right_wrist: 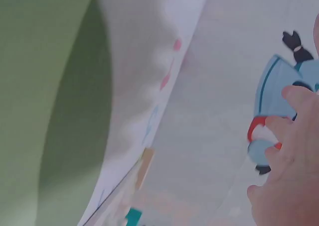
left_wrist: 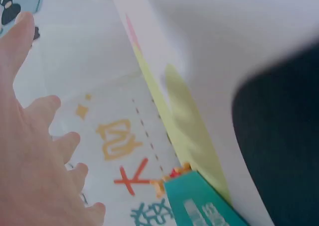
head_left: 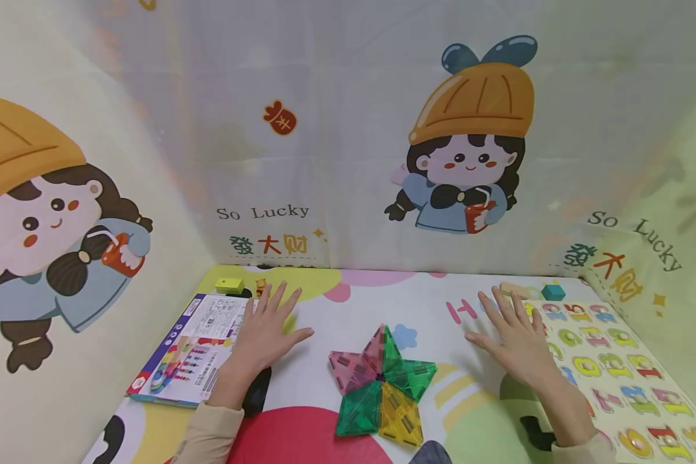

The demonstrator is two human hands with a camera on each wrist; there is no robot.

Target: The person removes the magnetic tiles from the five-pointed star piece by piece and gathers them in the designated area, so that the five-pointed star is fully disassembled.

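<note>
Head view: the left hand (head_left: 267, 332) and right hand (head_left: 513, 335) lie flat on the play mat (head_left: 325, 380), fingers spread wide, holding nothing. Between them sits a star of magnetic tiles (head_left: 383, 386), untouched. Wrist views show only fingers and curtain.

A child's play corner at home: a colourful cartoon play mat (head_left: 348, 303) covers the floor, and fabric walls printed with a cartoon girl (head_left: 464, 161) and "So Lucky" enclose it. Toys lie about: a magnetic-tile star (head_left: 383, 386), a number peg puzzle (head_left: 615, 367), a toy box (head_left: 191, 351), small blocks (head_left: 229, 284)
</note>
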